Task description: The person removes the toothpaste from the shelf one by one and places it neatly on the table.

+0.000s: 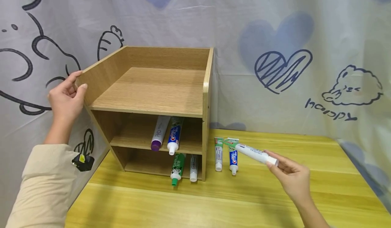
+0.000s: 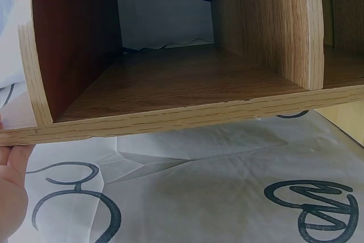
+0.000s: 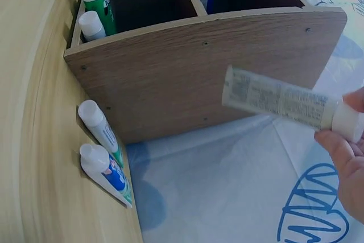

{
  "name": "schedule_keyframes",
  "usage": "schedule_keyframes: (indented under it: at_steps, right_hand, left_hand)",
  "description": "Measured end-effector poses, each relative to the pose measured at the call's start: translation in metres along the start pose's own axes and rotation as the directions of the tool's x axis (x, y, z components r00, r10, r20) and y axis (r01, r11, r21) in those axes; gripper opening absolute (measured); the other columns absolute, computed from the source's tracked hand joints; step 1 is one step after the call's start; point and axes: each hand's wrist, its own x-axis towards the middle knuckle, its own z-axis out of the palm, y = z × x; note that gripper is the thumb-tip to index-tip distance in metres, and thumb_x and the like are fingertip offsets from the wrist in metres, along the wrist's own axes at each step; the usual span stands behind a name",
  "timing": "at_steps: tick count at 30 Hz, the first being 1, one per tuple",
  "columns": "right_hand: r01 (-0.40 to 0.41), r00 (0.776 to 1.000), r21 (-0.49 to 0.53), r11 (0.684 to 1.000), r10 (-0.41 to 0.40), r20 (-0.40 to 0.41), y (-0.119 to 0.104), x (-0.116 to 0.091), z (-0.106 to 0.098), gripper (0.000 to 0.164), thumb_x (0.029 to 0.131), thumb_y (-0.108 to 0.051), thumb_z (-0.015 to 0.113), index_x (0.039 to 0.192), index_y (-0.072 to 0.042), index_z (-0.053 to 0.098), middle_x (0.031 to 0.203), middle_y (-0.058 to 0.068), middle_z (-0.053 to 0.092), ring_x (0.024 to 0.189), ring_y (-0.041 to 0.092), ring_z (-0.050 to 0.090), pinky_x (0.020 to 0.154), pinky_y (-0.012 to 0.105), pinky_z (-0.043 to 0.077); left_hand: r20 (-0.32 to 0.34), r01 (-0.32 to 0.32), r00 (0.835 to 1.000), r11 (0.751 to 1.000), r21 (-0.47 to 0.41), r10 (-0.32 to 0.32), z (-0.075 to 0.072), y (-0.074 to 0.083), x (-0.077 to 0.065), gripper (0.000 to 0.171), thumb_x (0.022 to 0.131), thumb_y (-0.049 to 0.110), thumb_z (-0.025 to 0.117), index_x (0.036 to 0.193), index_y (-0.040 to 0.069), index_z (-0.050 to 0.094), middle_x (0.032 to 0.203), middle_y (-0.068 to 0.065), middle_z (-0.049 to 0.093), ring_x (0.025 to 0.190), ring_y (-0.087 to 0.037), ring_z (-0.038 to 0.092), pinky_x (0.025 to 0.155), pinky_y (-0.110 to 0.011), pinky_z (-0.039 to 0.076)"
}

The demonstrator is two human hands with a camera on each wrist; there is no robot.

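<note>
Right hand (image 1: 291, 177) pinches a toothpaste tube (image 1: 252, 153) by its capped end in mid-air beside the shelf unit (image 1: 152, 88), whose side the left hand (image 1: 68, 97) grips. Four tubes (image 1: 174, 134) lie shelved; two more tubes (image 1: 219, 156) on the table (image 1: 137, 207), plus this one, seem left.

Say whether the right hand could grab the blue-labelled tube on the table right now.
Probably not: the right hand holds a white tube by its capped end. Otherwise, the way to the blue-labelled tube looks open.
</note>
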Motion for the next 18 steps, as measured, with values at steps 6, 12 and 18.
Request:
schedule_keyframes:
  at_steps: [6, 12, 18]
  right_hand:
    - [0.072, 0.987, -0.134, 0.988, -0.091, -0.136, 0.010, 0.000, 0.008, 0.027, 0.069, 0.023, 0.062, 0.096, 0.018, 0.064, 0.099, -0.013, 0.069, 0.074, -0.003, 0.067, 0.056, 0.012, 0.051]
    - [0.082, 0.968, -0.233, 0.969, -0.133, -0.214, 0.022, 0.001, 0.014, 0.028, 0.067, 0.024, 0.063, 0.095, 0.020, 0.063, 0.098, -0.019, 0.067, 0.075, -0.008, 0.065, 0.056, 0.011, 0.051]
    - [0.127, 0.939, -0.252, 0.959, -0.199, -0.281, 0.034, 0.001, 0.022, 0.029, 0.065, 0.025, 0.063, 0.093, 0.020, 0.063, 0.099, -0.018, 0.064, 0.080, -0.009, 0.064, 0.059, 0.009, 0.050]
  left_hand:
    - [0.001, 0.001, 1.000, 1.000, 0.004, -0.001, 0.000, 0.001, 0.000, 0.032, 0.083, 0.005, 0.059, 0.114, 0.008, 0.067, 0.048, 0.024, 0.037, 0.043, 0.014, 0.036, 0.042, -0.002, 0.031]
    - [0.004, -0.016, 1.000, 1.000, 0.015, 0.016, 0.000, 0.001, 0.000, 0.032, 0.083, 0.005, 0.058, 0.114, 0.006, 0.067, 0.048, 0.022, 0.035, 0.042, 0.012, 0.033, 0.040, -0.004, 0.029]
    - [0.002, -0.022, 1.000, 1.000, -0.004, 0.022, 0.000, 0.001, 0.000, 0.032, 0.083, 0.003, 0.058, 0.113, 0.004, 0.066, 0.049, 0.022, 0.036, 0.043, 0.012, 0.034, 0.041, -0.004, 0.029]
